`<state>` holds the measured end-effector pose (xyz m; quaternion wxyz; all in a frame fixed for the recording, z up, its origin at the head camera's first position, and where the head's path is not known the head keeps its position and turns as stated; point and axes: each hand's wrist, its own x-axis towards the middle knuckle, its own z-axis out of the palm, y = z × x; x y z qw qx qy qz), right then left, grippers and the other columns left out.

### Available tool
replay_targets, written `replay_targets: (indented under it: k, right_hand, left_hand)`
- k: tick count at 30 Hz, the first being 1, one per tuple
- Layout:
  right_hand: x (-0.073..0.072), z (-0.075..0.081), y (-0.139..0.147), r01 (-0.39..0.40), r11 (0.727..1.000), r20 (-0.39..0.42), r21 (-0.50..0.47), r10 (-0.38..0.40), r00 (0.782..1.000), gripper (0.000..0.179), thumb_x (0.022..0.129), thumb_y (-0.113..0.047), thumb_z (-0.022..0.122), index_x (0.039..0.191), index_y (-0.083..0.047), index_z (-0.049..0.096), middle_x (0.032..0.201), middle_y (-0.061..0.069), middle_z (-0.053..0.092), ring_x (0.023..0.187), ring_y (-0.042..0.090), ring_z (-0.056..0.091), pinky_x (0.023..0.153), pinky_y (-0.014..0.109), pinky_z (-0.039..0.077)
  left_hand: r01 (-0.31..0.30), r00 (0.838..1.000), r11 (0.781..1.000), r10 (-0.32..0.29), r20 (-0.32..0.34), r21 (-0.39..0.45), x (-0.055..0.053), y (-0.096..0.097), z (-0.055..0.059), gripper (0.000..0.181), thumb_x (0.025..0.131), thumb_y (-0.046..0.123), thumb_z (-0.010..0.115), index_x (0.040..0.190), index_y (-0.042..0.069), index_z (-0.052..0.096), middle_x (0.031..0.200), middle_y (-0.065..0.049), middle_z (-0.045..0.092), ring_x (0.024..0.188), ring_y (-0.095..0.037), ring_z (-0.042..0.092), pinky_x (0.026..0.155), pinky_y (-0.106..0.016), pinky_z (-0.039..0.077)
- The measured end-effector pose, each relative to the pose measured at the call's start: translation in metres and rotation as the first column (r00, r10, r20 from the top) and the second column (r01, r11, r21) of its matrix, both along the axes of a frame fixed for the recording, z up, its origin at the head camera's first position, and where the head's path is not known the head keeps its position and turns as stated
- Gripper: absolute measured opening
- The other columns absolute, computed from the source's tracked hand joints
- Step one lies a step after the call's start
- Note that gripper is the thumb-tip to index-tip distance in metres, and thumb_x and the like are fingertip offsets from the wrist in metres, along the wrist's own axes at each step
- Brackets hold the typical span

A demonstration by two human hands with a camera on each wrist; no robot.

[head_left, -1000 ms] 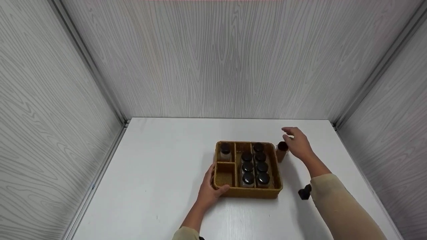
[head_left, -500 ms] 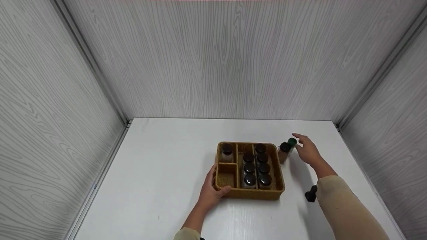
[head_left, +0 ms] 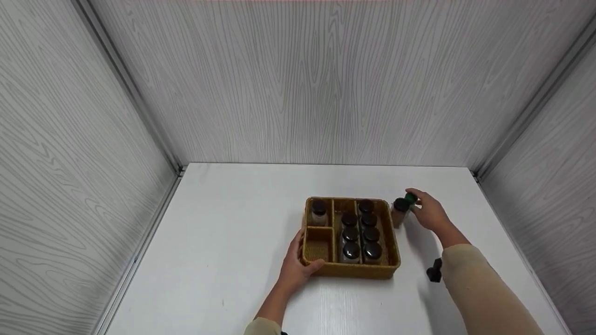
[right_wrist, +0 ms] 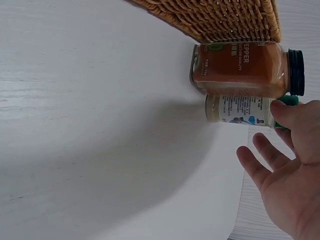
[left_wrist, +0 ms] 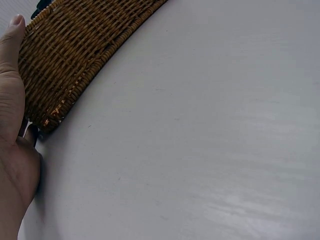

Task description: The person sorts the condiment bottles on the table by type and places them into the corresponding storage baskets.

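Note:
At the front left corner of a woven divided basket [head_left: 354,270], my left hand [head_left: 294,270] grips the wall, its thumb along the front side; the left wrist view shows this thumb [left_wrist: 10,50] against the weave. Beyond the basket's right side, my right hand [head_left: 429,212] pinches a small spice jar by its green cap [head_left: 410,197]. In the right wrist view, the small jar [right_wrist: 242,110] has a white label and stands beside a larger jar of reddish pepper [right_wrist: 240,70] with a dark lid. My right index fingertip is hidden behind the cap there.
Inside the basket, a dark-lidded jar [head_left: 319,212] stands in the back left compartment. Three jars [head_left: 350,235] line the middle column and several [head_left: 371,235] fill the right one. Wood-grain panels [head_left: 298,83] enclose the white table [head_left: 223,232] at the back and sides.
My right hand has moved right and slightly nearer, past the pepper jar, and has taken hold of the green cap, which has tilted a little. My left hand stays on the basket.

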<state>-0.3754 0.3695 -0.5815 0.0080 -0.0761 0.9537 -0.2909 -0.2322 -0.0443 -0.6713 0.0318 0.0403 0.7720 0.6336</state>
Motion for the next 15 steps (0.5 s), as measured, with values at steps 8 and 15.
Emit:
replay_targets:
  k: [8,15]
  right_hand:
    - [0.0017,-0.0017,-0.0005,0.041,0.999,-0.010,0.014,-0.041,0.999,0.052,0.110,-0.005,0.059,0.160,-0.006,0.048,0.159,0.034,0.051,0.135,0.054,0.062,0.099,0.061,0.059]
    - [0.0026,-0.0015,0.0015,0.045,0.999,-0.023,0.027,-0.044,0.999,0.049,0.109,-0.005,0.061,0.158,-0.005,0.050,0.157,0.035,0.052,0.133,0.053,0.064,0.100,0.063,0.058]
  left_hand:
    - [0.007,1.000,1.000,-0.007,-0.024,-0.004,0.0015,0.0005,0.0011,0.108,0.092,0.036,0.088,0.174,0.034,0.019,0.179,-0.005,0.030,0.162,-0.031,0.038,0.128,-0.052,0.038]
    - [0.001,1.000,1.000,-0.001,-0.031,-0.013,0.0004,0.0019,-0.0003,0.109,0.090,0.035,0.090,0.174,0.034,0.021,0.177,-0.005,0.034,0.160,-0.030,0.040,0.128,-0.054,0.038]
